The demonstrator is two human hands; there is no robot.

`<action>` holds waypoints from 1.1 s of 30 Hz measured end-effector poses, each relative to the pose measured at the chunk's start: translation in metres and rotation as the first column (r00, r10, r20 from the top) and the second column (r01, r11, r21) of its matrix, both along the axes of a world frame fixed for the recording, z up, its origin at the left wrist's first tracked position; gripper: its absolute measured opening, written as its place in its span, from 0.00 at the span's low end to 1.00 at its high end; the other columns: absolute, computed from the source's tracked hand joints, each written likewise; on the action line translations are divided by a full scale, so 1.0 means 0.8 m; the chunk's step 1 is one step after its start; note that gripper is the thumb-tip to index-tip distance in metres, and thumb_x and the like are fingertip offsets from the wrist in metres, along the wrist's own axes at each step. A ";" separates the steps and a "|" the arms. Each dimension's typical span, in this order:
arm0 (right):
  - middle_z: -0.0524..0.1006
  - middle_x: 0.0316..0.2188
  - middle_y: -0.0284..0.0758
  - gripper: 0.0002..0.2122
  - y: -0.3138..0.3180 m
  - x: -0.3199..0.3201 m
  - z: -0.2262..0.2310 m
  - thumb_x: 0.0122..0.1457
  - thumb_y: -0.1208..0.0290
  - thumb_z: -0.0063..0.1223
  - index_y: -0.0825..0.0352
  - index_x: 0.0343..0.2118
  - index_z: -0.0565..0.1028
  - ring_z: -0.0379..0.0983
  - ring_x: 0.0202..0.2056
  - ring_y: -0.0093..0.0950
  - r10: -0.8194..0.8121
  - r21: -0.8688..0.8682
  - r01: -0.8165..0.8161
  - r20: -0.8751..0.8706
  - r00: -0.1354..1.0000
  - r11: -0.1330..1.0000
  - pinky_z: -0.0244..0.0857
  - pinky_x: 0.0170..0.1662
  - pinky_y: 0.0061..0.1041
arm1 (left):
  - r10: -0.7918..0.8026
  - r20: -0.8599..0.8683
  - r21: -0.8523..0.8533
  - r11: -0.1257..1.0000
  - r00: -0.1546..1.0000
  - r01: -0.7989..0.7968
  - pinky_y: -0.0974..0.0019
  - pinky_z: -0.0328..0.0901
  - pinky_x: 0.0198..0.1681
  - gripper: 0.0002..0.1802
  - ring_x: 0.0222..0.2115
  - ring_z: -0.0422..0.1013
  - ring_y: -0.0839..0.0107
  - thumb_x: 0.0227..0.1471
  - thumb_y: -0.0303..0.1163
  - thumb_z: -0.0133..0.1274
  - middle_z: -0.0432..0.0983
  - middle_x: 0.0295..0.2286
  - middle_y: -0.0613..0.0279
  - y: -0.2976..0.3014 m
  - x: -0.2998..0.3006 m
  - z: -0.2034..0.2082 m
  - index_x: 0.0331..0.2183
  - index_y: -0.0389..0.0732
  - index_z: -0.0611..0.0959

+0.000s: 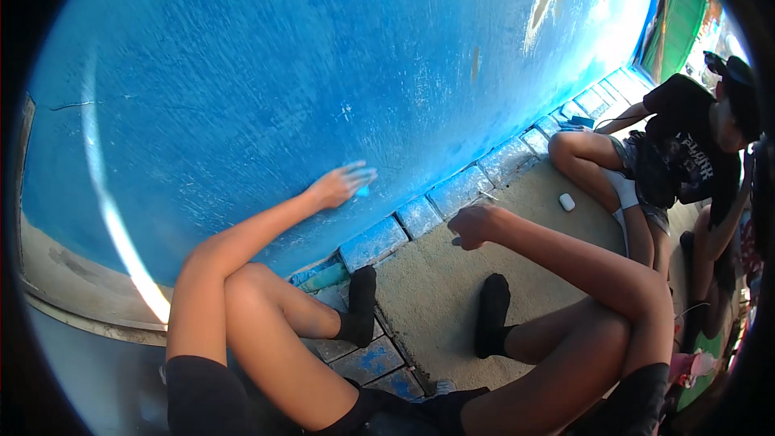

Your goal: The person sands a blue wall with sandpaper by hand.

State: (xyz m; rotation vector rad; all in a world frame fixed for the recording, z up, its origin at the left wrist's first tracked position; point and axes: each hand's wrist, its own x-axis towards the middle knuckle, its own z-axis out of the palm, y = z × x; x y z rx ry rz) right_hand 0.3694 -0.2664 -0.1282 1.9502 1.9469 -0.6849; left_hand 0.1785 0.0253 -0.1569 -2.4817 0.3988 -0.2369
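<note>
My left hand point(335, 187) is against the blue wall point(266, 97), its fingers stretched out and smeared by motion. A small light-blue piece point(363, 191) shows under its fingertips; its kind is not clear. Over the sandy ground, my right hand point(476, 226) is closed with the fingers curled in. Whether anything is inside it is hidden. A thin white stick-like thing point(488, 195) shows just beyond its knuckles, and I cannot tell if it touches the hand. Streaky, scuffed paint covers the wall around my left hand.
Paint-stained paving blocks point(373, 241) line the wall's foot. My socked feet rest beside the sandy ground point(428, 287). To the right, a person point(678, 137) in black sits near the wall, a small white case point(567, 202) before them. Pale patches point(539, 16) mark the wall.
</note>
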 end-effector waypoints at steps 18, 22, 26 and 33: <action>0.78 0.31 0.43 0.16 -0.006 0.009 -0.031 0.51 0.59 0.49 0.70 0.29 0.78 0.75 0.37 0.39 0.038 -0.176 -0.029 0.050 0.998 0.984 0.67 0.39 0.37 | 0.012 -0.052 0.063 0.998 0.999 -0.008 0.61 0.45 0.62 0.32 0.59 0.52 0.72 0.46 0.26 0.47 0.58 0.57 0.64 -0.016 0.014 0.038 0.56 0.41 0.66; 0.78 0.30 0.43 0.13 -0.012 -0.001 -0.028 0.49 0.63 0.49 0.68 0.28 0.79 0.75 0.36 0.39 0.020 -0.203 -0.012 0.036 0.999 0.979 0.68 0.38 0.37 | 0.068 0.026 -0.090 0.994 0.997 -0.066 0.60 0.44 0.62 0.29 0.59 0.52 0.72 0.46 0.28 0.47 0.59 0.57 0.65 -0.022 0.018 0.074 0.54 0.41 0.68; 0.78 0.30 0.43 0.13 -0.018 -0.001 -0.040 0.48 0.64 0.48 0.68 0.29 0.79 0.75 0.36 0.39 0.035 -0.310 -0.022 0.036 0.999 0.950 0.68 0.38 0.37 | 0.243 0.403 -0.035 0.967 0.882 -0.251 0.59 0.48 0.60 0.32 0.59 0.52 0.73 0.46 0.26 0.45 0.59 0.57 0.69 -0.058 0.041 0.178 0.56 0.42 0.65; 0.78 0.31 0.43 0.15 -0.009 -0.005 -0.046 0.51 0.61 0.48 0.70 0.30 0.78 0.75 0.37 0.39 0.100 -0.290 -0.078 0.058 0.993 0.954 0.67 0.39 0.36 | 0.124 0.176 0.010 0.992 0.977 -0.128 0.60 0.46 0.61 0.30 0.59 0.52 0.75 0.47 0.26 0.43 0.58 0.58 0.70 -0.026 0.024 0.080 0.56 0.41 0.65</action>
